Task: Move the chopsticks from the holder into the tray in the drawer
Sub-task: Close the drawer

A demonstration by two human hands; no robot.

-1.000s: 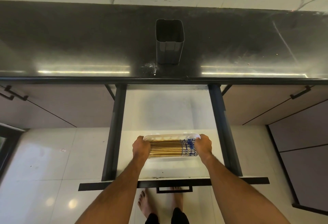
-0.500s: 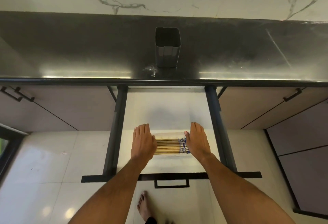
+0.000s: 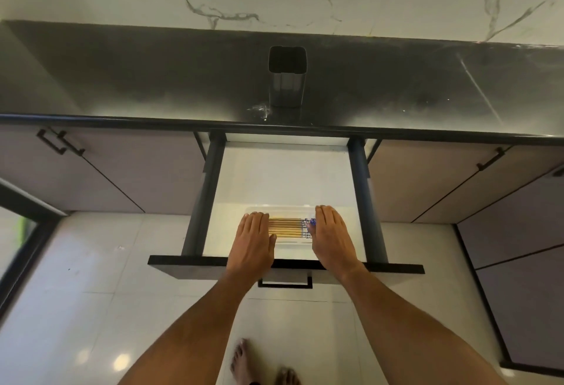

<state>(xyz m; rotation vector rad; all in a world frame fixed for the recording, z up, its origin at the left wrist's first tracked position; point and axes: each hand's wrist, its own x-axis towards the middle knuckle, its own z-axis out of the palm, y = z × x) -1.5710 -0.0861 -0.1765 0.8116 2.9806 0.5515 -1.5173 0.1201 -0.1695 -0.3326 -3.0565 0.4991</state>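
Several wooden chopsticks (image 3: 287,227) with blue-patterned ends lie side by side in a clear plastic tray (image 3: 283,209) on the white floor of the open drawer (image 3: 283,177). My left hand (image 3: 253,242) lies flat, palm down, over the tray's left end. My right hand (image 3: 331,236) lies flat over its right end. Neither hand grips anything. The grey chopstick holder (image 3: 287,79) stands on the dark countertop above the drawer, and no chopsticks show in it.
The drawer front with its black handle (image 3: 285,284) juts out toward me. Closed cabinet doors (image 3: 122,171) flank the drawer on both sides. My bare feet (image 3: 244,360) stand on the white tiled floor below. A marble wall rises behind the counter.
One second ago both hands gripped the tray's ends, holding it above the drawer floor. Since then they set it down, let go and flattened over it; the hands have drawn back slightly toward me.
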